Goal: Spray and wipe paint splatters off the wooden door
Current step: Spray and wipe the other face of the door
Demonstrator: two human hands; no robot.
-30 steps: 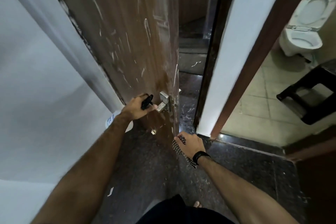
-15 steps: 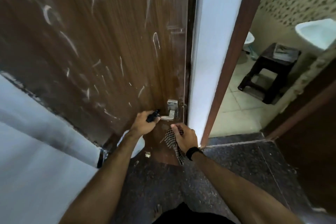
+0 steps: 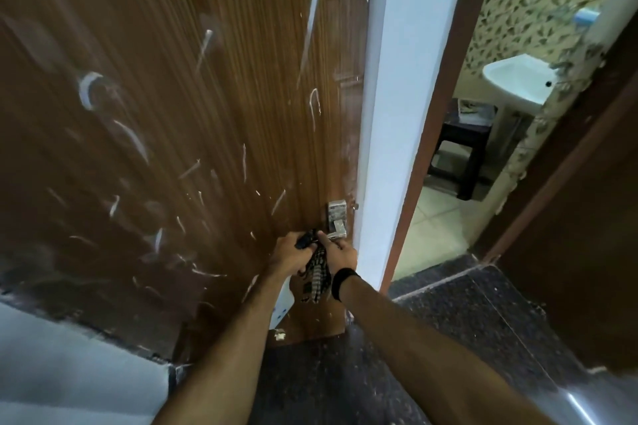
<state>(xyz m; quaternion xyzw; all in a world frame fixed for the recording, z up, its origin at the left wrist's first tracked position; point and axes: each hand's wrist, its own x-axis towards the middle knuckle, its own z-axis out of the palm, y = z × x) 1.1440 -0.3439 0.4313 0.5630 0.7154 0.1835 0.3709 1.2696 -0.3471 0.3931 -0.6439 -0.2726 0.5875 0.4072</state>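
Observation:
The brown wooden door (image 3: 193, 86) fills the left and centre, streaked with white paint splatters (image 3: 310, 10). Its metal handle (image 3: 336, 221) sits near the door's right edge. My left hand (image 3: 288, 254) grips a spray bottle; its black nozzle (image 3: 305, 240) shows above my fingers and its white body (image 3: 281, 307) hangs below my wrist. My right hand (image 3: 340, 254) holds a checked cloth (image 3: 316, 274) just under the handle. Both hands meet close together against the door.
A white wall edge (image 3: 383, 114) stands right of the door, then a brown frame opening onto a bathroom with a washbasin (image 3: 518, 83) and a dark stool (image 3: 461, 155). Dark speckled floor (image 3: 431, 314) lies below. A pale wall (image 3: 69, 373) is at lower left.
The door has swung from ajar to shut against the white wall. My right hand with the cloth has risen from low by the door edge to beside my left hand under the handle.

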